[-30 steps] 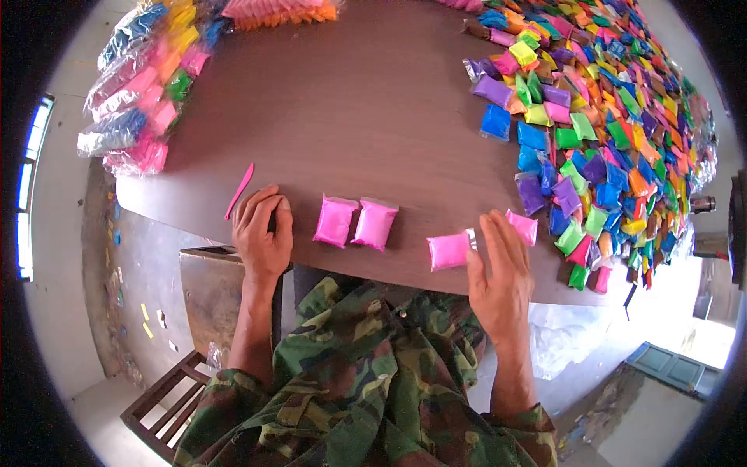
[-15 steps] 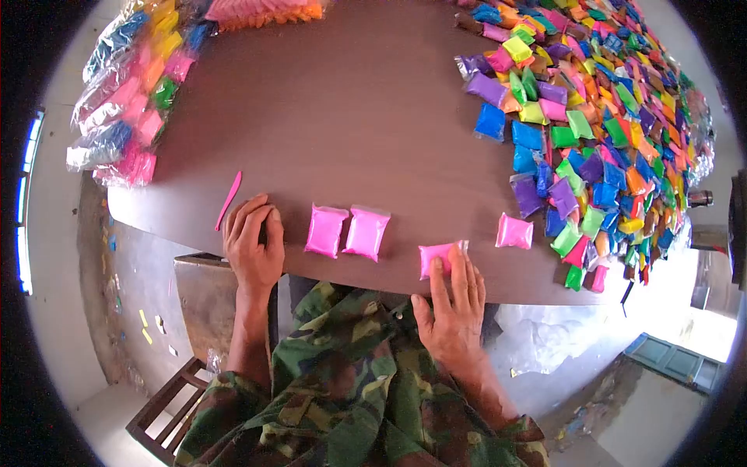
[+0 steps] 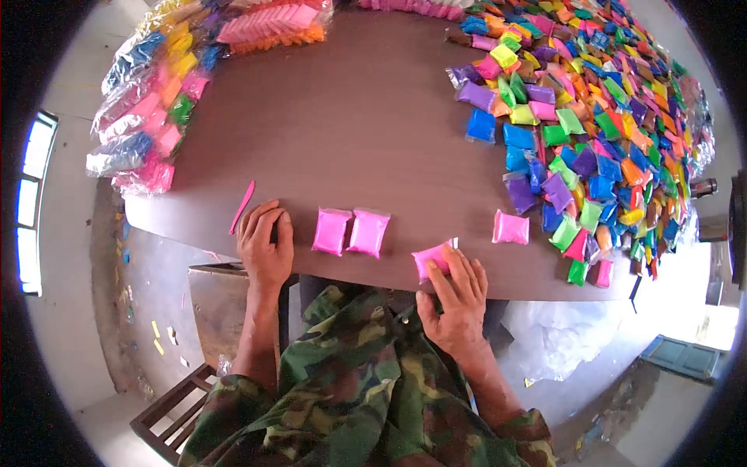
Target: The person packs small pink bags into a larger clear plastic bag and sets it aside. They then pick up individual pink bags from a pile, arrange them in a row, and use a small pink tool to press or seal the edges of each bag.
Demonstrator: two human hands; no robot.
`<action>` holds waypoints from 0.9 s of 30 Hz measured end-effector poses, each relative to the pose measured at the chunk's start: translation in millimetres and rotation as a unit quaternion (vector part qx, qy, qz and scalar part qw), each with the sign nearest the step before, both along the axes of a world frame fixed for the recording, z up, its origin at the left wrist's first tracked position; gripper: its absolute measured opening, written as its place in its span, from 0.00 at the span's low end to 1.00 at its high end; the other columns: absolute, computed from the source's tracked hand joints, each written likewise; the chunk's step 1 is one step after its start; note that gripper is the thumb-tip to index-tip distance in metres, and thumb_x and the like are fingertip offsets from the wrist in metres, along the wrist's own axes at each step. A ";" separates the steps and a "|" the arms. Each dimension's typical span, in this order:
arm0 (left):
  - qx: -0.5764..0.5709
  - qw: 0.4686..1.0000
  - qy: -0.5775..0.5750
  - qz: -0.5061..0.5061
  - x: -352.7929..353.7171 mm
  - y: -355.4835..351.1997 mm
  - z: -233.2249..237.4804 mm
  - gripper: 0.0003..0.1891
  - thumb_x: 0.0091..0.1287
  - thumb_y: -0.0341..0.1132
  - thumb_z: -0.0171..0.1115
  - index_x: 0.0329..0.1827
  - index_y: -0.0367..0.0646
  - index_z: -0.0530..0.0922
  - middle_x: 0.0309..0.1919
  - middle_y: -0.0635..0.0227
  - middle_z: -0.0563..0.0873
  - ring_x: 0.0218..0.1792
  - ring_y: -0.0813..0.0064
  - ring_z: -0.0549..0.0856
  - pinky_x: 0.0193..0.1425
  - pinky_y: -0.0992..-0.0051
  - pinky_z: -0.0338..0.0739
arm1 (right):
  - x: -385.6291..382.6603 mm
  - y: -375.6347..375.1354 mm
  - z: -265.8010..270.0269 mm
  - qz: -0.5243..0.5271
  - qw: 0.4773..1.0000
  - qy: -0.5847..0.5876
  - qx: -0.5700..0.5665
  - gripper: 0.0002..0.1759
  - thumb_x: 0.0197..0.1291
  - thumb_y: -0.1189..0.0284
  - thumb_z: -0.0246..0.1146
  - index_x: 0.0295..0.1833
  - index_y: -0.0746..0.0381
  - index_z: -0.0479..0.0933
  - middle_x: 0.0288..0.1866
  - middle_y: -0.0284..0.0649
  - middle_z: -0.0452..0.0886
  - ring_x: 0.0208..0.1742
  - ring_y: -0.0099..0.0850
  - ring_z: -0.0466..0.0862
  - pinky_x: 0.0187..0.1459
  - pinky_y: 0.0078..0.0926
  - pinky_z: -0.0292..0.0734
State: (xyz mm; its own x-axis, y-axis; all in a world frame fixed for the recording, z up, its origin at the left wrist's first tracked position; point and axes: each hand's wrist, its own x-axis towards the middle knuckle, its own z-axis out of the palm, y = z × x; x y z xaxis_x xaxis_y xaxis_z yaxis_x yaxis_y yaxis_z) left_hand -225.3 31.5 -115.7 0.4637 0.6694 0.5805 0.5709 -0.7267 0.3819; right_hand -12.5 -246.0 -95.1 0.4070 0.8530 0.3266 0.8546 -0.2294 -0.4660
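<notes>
My left hand [image 3: 266, 243] rests near the table's front edge, its fingers loosely curled and thumb apart, with nothing visible in it. Just beyond its fingertips lies a thin pink plastic modelling tool [image 3: 243, 207]. Two small pink packets, a left one [image 3: 331, 231] and a right one [image 3: 368, 233], lie side by side between my hands. My right hand [image 3: 457, 307] has its fingers stretched over the right side of another pink packet [image 3: 430, 260], touching it on the table; the thumb is apart below. One more pink packet [image 3: 511, 227] lies farther right.
A large heap of small coloured packets [image 3: 599, 140] covers the table's right side. Bundled clear bags of coloured packets [image 3: 144, 117] line the left edge, with rows of pink packets [image 3: 272, 25] at the back. A wooden chair [image 3: 175, 412] stands at lower left.
The packet under my right hand has tilted slightly, with its right end farther from me. My left hand stays by the pink tool. The whole view has shifted a little.
</notes>
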 end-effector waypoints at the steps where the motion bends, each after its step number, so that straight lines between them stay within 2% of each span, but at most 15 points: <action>1: 0.009 1.000 -0.003 0.002 0.4 0.4 -1.0 0.06 0.72 0.29 0.72 0.48 0.38 0.89 0.54 0.60 0.93 0.57 0.53 0.90 0.66 0.57 0.80 | 1.6 0.8 1.3 0.004 1.000 0.005 0.008 0.28 0.67 0.62 0.71 0.70 0.60 0.83 0.81 0.52 0.75 0.81 0.54 0.76 0.81 0.64 0.62; 6: 0.006 1.000 -0.009 0.005 1.7 -1.4 1.0 0.06 0.71 0.29 0.72 0.48 0.39 0.89 0.54 0.61 0.93 0.56 0.54 0.90 0.66 0.57 0.81 | 3.1 11.7 19.7 -0.027 0.999 -0.036 0.018 0.26 0.67 0.62 0.71 0.68 0.61 0.84 0.79 0.50 0.78 0.82 0.50 0.75 0.83 0.63 0.58; 11: 0.003 1.000 -0.017 0.004 2.1 -0.5 1.0 0.06 0.71 0.28 0.72 0.47 0.39 0.89 0.54 0.60 0.94 0.56 0.54 0.90 0.66 0.58 0.81 | -12.7 -0.7 14.6 0.004 0.998 -0.030 -0.060 0.32 0.68 0.63 0.71 0.76 0.61 0.80 0.83 0.48 0.74 0.83 0.51 0.73 0.83 0.62 0.60; 14: 0.003 1.000 -0.009 0.001 2.7 -0.5 3.0 0.05 0.71 0.28 0.72 0.47 0.38 0.89 0.54 0.60 0.93 0.57 0.54 0.90 0.66 0.58 0.81 | -14.7 -1.6 -1.2 0.003 0.999 -0.017 -0.030 0.32 0.68 0.64 0.71 0.76 0.61 0.80 0.84 0.48 0.73 0.83 0.51 0.72 0.82 0.61 0.62; 20: -0.002 1.000 0.007 0.005 1.7 -1.4 5.1 0.06 0.73 0.29 0.71 0.49 0.37 0.89 0.55 0.57 0.94 0.58 0.54 0.90 0.68 0.57 0.81 | -5.5 1.5 -6.9 0.026 0.999 -0.027 -0.006 0.31 0.66 0.66 0.72 0.74 0.61 0.81 0.83 0.48 0.74 0.83 0.52 0.72 0.81 0.60 0.65; 27: 0.003 1.000 -0.009 0.003 -1.3 0.5 -3.3 0.06 0.72 0.31 0.71 0.48 0.41 0.89 0.55 0.62 0.93 0.58 0.55 0.89 0.68 0.57 0.79 | -9.0 14.1 6.2 0.021 0.999 0.018 0.041 0.27 0.63 0.67 0.76 0.67 0.62 0.82 0.77 0.48 0.77 0.79 0.53 0.76 0.79 0.58 0.69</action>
